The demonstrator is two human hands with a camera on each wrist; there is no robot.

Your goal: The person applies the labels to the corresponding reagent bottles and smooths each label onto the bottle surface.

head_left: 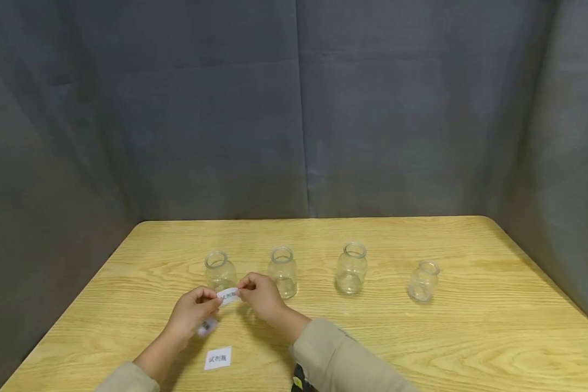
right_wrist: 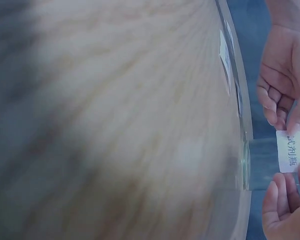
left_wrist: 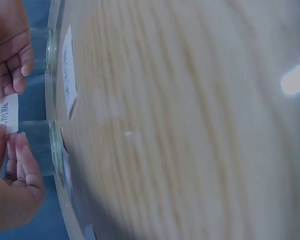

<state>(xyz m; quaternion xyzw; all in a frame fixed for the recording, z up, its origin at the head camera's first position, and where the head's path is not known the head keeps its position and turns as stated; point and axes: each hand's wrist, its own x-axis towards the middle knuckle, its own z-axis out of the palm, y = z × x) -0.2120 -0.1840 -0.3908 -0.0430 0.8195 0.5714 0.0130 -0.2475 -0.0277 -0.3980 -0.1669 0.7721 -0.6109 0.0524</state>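
Note:
A small white label (head_left: 228, 295) printed with dark characters is stretched between both hands. My left hand (head_left: 192, 310) pinches its left end between thumb and fingers, and my right hand (head_left: 262, 296) pinches the right end. Right behind the label stands the leftmost clear glass jar (head_left: 219, 272), its lower front partly covered. In the right wrist view the label (right_wrist: 291, 151) overlaps a jar. A small pale piece with a dark printed patch (head_left: 207, 326) lies beside the left hand, and a white printed label (head_left: 218, 358) lies flat nearer the front.
Three more open glass jars stand in the row: one (head_left: 282, 269) just behind the right hand, one (head_left: 351, 270) farther right, and a smaller one (head_left: 423, 283) at the far right. Grey curtains (head_left: 304, 109) enclose the wooden table (head_left: 421, 348). A dark item (head_left: 300, 378) shows by the right sleeve.

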